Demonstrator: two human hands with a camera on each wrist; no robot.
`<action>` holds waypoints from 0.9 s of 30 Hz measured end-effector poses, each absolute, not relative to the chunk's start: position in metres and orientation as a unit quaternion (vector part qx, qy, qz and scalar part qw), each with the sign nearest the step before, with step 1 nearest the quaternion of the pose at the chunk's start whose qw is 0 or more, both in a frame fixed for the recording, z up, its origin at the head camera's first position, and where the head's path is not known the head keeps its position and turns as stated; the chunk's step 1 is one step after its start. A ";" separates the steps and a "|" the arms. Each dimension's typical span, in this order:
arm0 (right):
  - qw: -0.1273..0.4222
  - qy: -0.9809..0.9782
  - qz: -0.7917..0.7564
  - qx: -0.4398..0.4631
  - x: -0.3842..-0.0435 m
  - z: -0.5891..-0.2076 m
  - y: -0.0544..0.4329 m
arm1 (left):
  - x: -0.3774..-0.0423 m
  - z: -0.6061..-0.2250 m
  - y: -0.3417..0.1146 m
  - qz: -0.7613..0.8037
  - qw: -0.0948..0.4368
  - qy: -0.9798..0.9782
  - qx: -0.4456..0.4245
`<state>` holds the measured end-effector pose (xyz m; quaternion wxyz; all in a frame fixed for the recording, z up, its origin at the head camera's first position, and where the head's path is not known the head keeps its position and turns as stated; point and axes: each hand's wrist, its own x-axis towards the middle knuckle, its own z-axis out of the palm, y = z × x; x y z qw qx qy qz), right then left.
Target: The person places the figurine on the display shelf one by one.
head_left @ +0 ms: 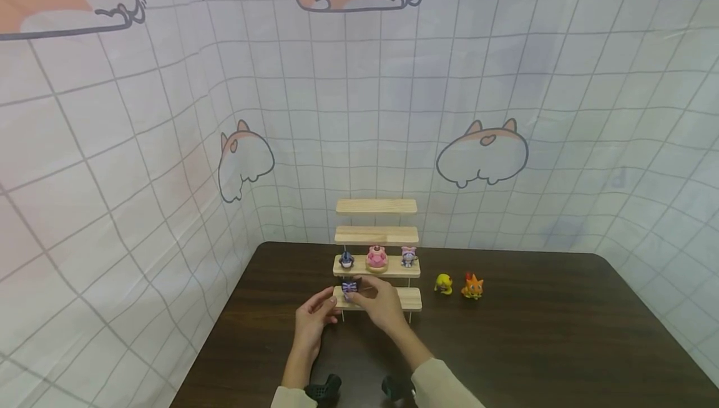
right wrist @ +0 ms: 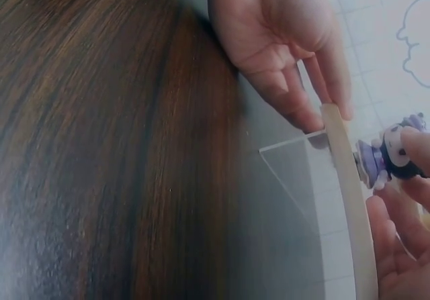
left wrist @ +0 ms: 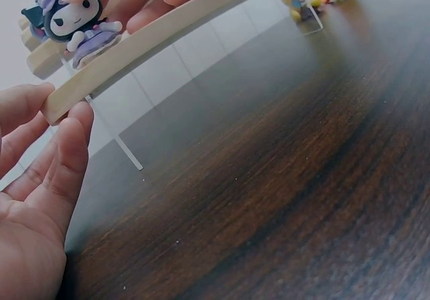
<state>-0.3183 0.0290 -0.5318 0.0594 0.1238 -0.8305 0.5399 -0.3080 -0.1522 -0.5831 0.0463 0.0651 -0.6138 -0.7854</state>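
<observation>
A tiered display rack has pale wooden steps on clear legs. My left hand (head_left: 311,324) pinches the left end of its lowest step (head_left: 411,299), thumb above and fingers below in the left wrist view. My right hand (head_left: 383,305) holds a small figurine (left wrist: 84,28) by its head, over the left part of that step. The figurine has a white face, black hood and purple dress; its base is right at the wood. On the step behind stand a dark blue figurine (head_left: 346,260), a pink figurine (head_left: 377,258) and a pink-and-lilac figurine (head_left: 408,256).
Right of the rack, a yellow figurine (head_left: 443,284) and an orange figurine (head_left: 473,286) stand on the dark wooden table (head_left: 533,333). Two black objects, one a dark device (head_left: 324,389), lie near the front edge. A grid-patterned curtain (head_left: 382,140) surrounds the table's back and sides.
</observation>
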 end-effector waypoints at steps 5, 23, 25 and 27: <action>0.068 -0.824 0.545 0.137 -0.316 -0.537 0.038 | -0.308 -0.583 -0.151 -0.782 0.050 -0.617 0.065; 0.017 -0.827 0.542 0.150 -0.287 -0.533 0.131 | -0.311 -0.586 -0.150 -0.774 0.055 -0.626 0.076; 0.023 -0.827 0.543 0.142 -0.283 -0.533 0.143 | -0.310 -0.586 -0.150 -0.775 0.054 -0.625 0.074; 0.033 -0.827 0.546 0.131 -0.280 -0.534 0.156 | -0.310 -0.585 -0.151 -0.774 0.053 -0.626 0.074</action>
